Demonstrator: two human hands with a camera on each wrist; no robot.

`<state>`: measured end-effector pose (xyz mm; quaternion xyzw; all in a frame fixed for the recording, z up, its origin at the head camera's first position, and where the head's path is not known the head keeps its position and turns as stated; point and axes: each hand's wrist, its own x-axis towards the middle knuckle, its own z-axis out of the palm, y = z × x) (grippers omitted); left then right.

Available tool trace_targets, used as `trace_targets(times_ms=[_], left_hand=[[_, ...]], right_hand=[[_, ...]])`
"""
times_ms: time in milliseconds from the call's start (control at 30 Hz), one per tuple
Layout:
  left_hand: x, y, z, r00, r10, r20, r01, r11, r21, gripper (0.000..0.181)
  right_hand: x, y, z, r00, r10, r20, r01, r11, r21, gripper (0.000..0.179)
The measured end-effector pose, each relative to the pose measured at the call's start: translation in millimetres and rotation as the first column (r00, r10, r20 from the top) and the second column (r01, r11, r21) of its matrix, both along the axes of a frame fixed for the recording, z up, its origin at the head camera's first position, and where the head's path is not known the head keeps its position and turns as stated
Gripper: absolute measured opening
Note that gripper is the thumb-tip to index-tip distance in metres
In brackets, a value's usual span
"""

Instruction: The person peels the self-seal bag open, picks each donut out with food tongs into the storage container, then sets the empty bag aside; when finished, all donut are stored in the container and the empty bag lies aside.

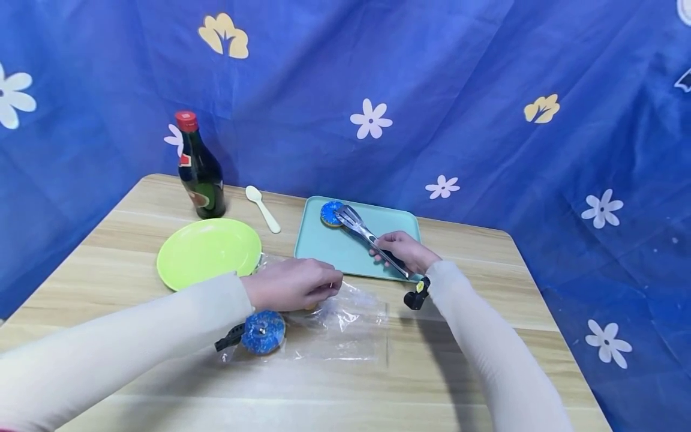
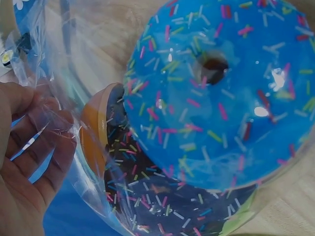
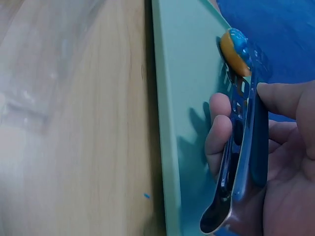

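My left hand point(image 1: 299, 285) pinches the edge of a clear plastic bag point(image 1: 345, 324) lying on the table. Inside the bag are a blue-iced donut point(image 2: 221, 113) with sprinkles and a dark-iced donut point(image 2: 147, 196), partly hidden behind it. Over the pale teal tray point(image 1: 318, 258), my right hand point(image 1: 402, 251) grips metal tongs point(image 1: 358, 227) around their arms. The tongs' slotted ends are at another blue-iced donut point(image 3: 236, 51), at the tray's far left. In the right wrist view one end overlaps its iced side; whether both ends clasp it I cannot tell.
A lime-green plate point(image 1: 207, 252) lies left of the bag, partly behind my left forearm. Behind it stand a dark bottle point(image 1: 202, 174) with a red cap and a white spoon point(image 1: 263, 210). A blue flowered cloth point(image 1: 302, 90) hangs behind the table.
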<state>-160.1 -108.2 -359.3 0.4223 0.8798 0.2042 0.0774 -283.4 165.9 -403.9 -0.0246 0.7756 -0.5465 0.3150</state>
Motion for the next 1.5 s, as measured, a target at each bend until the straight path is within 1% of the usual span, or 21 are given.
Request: trace_targets(times_ms=[200,300,400,500,667,867,967,1033,1100,1167,1300,1367,1400,1500], left_hand=[[1.8,0.1,-3.9,1.0,-0.007,-0.026,0.008,1.0,0.012,0.011],[2.6,0.0,-4.4,1.0,-0.006,-0.025,0.006,1.0,0.012,0.011],[4.5,0.1,-4.9,1.0,0.001,-0.016,-0.001,1.0,0.004,0.011],[6.2,1.2,-6.1,1.0,0.0,-0.021,0.0,1.0,0.001,0.01],[6.0,3.4,-6.9,0.999,-0.007,-0.037,0.007,1.0,0.007,0.01],[4.0,3.1,-4.4,0.999,0.005,-0.053,-0.005,1.0,0.0,0.01],[3.2,3.5,-4.2,0.998,0.005,-0.062,-0.005,1.0,-0.003,0.01],[3.2,3.6,-4.6,0.998,0.001,-0.07,-0.001,1.0,-0.003,0.009],[3.5,3.6,-4.8,0.997,-0.004,-0.08,0.003,1.0,-0.005,0.009],[4.1,3.6,-4.3,0.996,-0.009,-0.088,0.009,1.0,-0.007,0.008],[5.2,3.4,-3.4,0.996,-0.013,-0.09,0.012,1.0,-0.013,0.007],[5.6,3.4,-2.9,0.996,-0.01,-0.087,0.009,1.0,-0.016,0.007],[5.7,3.4,-2.7,0.996,-0.009,-0.085,0.008,1.0,-0.016,0.007],[5.9,3.3,-2.1,0.997,-0.005,-0.078,0.004,1.0,-0.016,0.007]], right_hand=[[0.8,12,-1.7,1.0,0.011,0.001,-0.011,1.0,-0.003,0.039],[1.2,16,-0.3,1.0,0.013,-0.002,-0.013,1.0,0.007,0.04],[2.6,19,0.3,1.0,0.007,-0.006,-0.007,1.0,0.021,0.042],[5.7,25,0.1,0.999,-0.016,-0.029,0.017,0.999,0.043,0.042],[15.8,41,4.3,0.994,-0.046,-0.099,0.055,0.995,0.088,0.043],[29.1,69,18.1,0.978,-0.021,-0.208,0.057,0.984,0.169,0.05],[37.1,84,23.9,0.968,-0.016,-0.25,0.063,0.981,0.182,0.055],[43.1,94,25.5,0.958,-0.006,-0.287,0.062,0.981,0.185,0.055],[50.3,104,26.3,0.939,0.024,-0.344,0.049,0.979,0.2,0.052],[58.6,112,27.1,0.91,0.057,-0.41,0.038,0.974,0.221,0.045],[78.2,125,29.7,0.83,0.145,-0.539,0.02,0.957,0.29,0.028],[88.5,131,30.9,0.784,0.198,-0.588,0.012,0.943,0.333,0.024],[94.0,133,31.7,0.764,0.224,-0.605,0.003,0.936,0.351,0.022],[108.1,139,32.7,0.713,0.304,-0.632,-0.046,0.919,0.391,0.022]])
